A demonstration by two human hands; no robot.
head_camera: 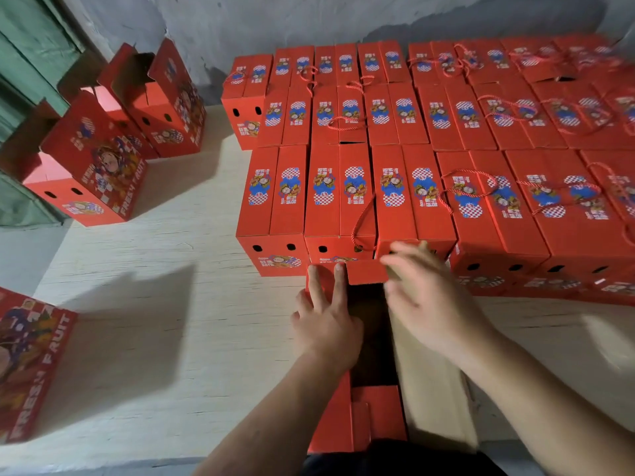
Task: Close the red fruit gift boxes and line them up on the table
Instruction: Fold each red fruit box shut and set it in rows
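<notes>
Open-topped red cardboard fruit boxes point(103, 156) standing far left on pale wooden desk point(171, 321). Left hand point(326, 317) pressing flat fingers on open red box point(357, 400) at desk's near edge; right hand point(426, 300), blurred, fingers spread, touching its flap. Closed red boxes in rows point(446, 149) lining up behind and right.

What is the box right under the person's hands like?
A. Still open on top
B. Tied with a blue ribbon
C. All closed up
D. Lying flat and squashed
A: the box under the hands still shows a dark open gap on top, with the left hand pressing one flap down and the right hand on the other side.
</notes>
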